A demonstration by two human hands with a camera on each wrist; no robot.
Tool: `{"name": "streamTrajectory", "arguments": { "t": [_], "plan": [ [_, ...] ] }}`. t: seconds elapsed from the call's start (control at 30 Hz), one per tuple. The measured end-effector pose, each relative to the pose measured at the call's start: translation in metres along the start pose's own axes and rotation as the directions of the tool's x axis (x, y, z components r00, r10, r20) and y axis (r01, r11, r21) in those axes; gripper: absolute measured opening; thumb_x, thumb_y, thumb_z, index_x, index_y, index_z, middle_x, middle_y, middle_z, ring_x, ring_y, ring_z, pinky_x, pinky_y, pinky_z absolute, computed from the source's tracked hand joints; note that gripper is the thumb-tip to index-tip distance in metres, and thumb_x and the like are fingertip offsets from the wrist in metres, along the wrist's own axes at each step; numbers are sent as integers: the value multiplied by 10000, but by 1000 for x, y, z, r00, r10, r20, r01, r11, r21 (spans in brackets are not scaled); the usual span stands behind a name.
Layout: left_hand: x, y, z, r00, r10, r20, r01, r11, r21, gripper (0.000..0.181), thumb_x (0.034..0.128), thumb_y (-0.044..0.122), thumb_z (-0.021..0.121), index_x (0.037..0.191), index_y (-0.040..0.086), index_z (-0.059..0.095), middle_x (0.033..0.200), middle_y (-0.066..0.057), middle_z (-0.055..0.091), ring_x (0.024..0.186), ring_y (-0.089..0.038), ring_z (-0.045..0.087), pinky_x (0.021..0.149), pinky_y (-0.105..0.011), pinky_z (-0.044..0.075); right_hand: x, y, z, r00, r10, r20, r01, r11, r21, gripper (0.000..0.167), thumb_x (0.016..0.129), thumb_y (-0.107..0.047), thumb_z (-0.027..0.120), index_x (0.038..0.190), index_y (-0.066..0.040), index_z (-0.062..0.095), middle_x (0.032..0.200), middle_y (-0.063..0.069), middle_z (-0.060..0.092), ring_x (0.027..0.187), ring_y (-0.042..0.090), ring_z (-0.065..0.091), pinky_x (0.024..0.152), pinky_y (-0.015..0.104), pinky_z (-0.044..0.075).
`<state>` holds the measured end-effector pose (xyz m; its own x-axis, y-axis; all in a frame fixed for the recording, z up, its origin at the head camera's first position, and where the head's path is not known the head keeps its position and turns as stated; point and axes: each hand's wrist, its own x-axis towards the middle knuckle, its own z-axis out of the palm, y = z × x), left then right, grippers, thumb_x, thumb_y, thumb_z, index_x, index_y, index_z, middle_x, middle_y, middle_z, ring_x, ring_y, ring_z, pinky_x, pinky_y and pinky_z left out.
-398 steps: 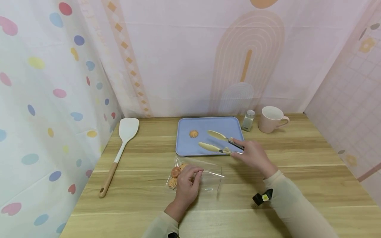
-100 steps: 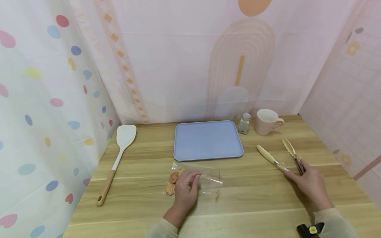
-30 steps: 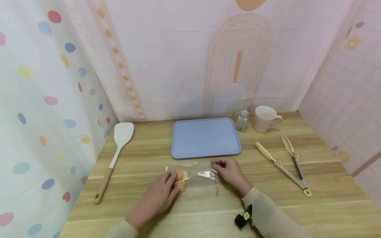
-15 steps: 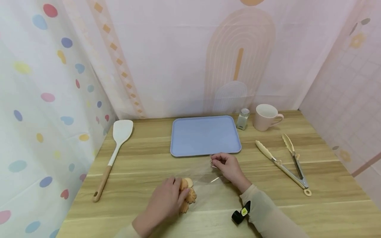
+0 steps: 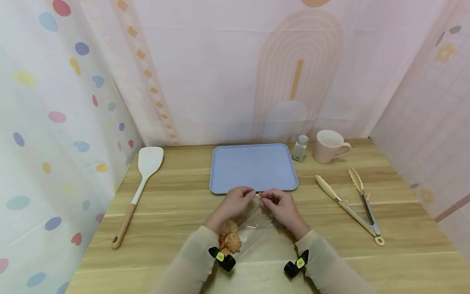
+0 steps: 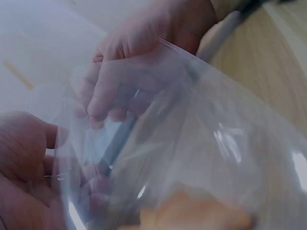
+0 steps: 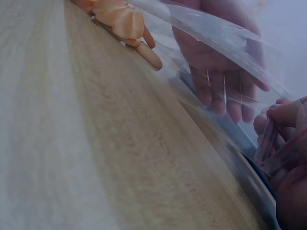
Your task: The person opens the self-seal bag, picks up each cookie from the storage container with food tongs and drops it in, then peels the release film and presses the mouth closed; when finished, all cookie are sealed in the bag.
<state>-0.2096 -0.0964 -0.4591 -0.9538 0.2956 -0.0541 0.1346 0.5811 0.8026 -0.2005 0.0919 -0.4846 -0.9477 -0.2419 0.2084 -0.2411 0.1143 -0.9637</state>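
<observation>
A clear plastic bag (image 5: 253, 233) with several cookies (image 5: 232, 242) at its near left end lies on the table, its mouth lifted toward the tray. My right hand (image 5: 285, 209) pinches the edge of the mouth; in the right wrist view a reddish line runs along the bag's strip (image 7: 284, 159) at its fingers. My left hand (image 5: 232, 204) is at the mouth opposite the right, fingertips close together. Its fingers (image 7: 218, 88) look straight, seen through the film in the right wrist view. Whether they touch the bag I cannot tell.
Just beyond the hands is a blue tray (image 5: 253, 167). Tongs (image 5: 352, 210) lie spread at the right. Behind them stand a pink mug (image 5: 327, 149) and a glass shaker (image 5: 300, 150). A white spatula (image 5: 145, 175) with a wooden handle lies at the left.
A cookie seen earlier has left the tray. The right hand put down the tongs and took the bag's edge. The bag's cookie end turned nearer; the left hand moved from the cookies to the mouth.
</observation>
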Motion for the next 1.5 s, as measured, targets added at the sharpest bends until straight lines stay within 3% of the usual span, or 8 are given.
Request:
{"name": "streamTrajectory", "arguments": {
  "t": [0.13, 0.3, 0.6, 0.7, 0.83, 0.93, 1.13, 1.5],
  "plan": [
    [3, 3, 3, 999, -8, 44, 11, 997, -71, 291, 1008, 266, 500, 1096, 72, 698, 1005, -50, 667, 870, -174, 573, 741, -327, 474, -5, -18, 0, 998, -60, -6, 60, 997, -49, 118, 874, 70, 639, 974, 129, 660, 913, 245, 675, 744, 114, 618, 651, 193, 504],
    [1, 5, 5, 1000, -2, -14, 1, 996, -88, 209, 983, 200, 555, 1013, 72, 718, 942, -23, 675, 770, -143, 553, 651, -289, 467, -8, -22, 1, 997, -75, -10, 73, 990, -122, 105, 876, 61, 642, 960, 113, 678, 898, 216, 691, 750, 141, 617, 654, 196, 501],
    [-3, -2, 11, 998, -19, -62, 13, 996, -90, 225, 983, 264, 562, 989, 99, 715, 879, -7, 656, 709, -143, 519, 619, -290, 439, -1, 15, 2, 984, -175, -44, 163, 965, -207, 98, 865, -8, 691, 953, -3, 736, 879, 99, 722, 748, 112, 635, 635, 208, 513],
    [-4, -2, 12, 997, -3, -77, -2, 997, -73, 211, 982, 239, 563, 980, 91, 713, 893, -4, 663, 736, -140, 536, 643, -295, 455, 1, 14, 3, 963, -264, -48, 241, 929, -282, 91, 851, -48, 723, 938, -58, 747, 889, 35, 717, 752, 95, 629, 635, 229, 524],
    [-5, 0, 11, 996, 34, -87, -38, 998, -44, 195, 981, 205, 564, 987, 86, 718, 937, -4, 680, 813, -133, 569, 703, -306, 478, 2, 8, 4, 925, -377, -46, 325, 850, -415, 98, 833, -126, 760, 927, -101, 749, 921, 0, 696, 814, 128, 625, 629, 285, 536],
    [-5, 0, 11, 994, 59, -90, -62, 998, -30, 192, 981, 200, 564, 992, 92, 723, 973, -6, 691, 865, -132, 587, 738, -312, 486, 3, 5, 6, 919, -393, -28, 333, 812, -479, 111, 829, -155, 767, 928, -107, 751, 929, -7, 695, 843, 136, 622, 624, 309, 535],
    [-6, 2, 10, 986, 145, -85, -141, 989, 43, 188, 981, 145, 554, 992, 77, 729, 1007, -35, 703, 953, -162, 625, 796, -327, 506, 2, 4, 6, 923, -386, -5, 325, 784, -529, 123, 823, -162, 775, 933, -109, 756, 920, -9, 704, 851, 128, 624, 633, 301, 529],
    [-7, 5, 10, 973, 227, -42, -216, 960, 179, 182, 976, 97, 548, 1010, 71, 726, 1006, -53, 695, 954, -180, 634, 803, -325, 507, 2, 7, 6, 888, -460, -17, 360, 718, -595, 71, 799, -112, 781, 866, -99, 764, 847, -7, 701, 765, 120, 626, 599, 242, 507]
  ]
}}
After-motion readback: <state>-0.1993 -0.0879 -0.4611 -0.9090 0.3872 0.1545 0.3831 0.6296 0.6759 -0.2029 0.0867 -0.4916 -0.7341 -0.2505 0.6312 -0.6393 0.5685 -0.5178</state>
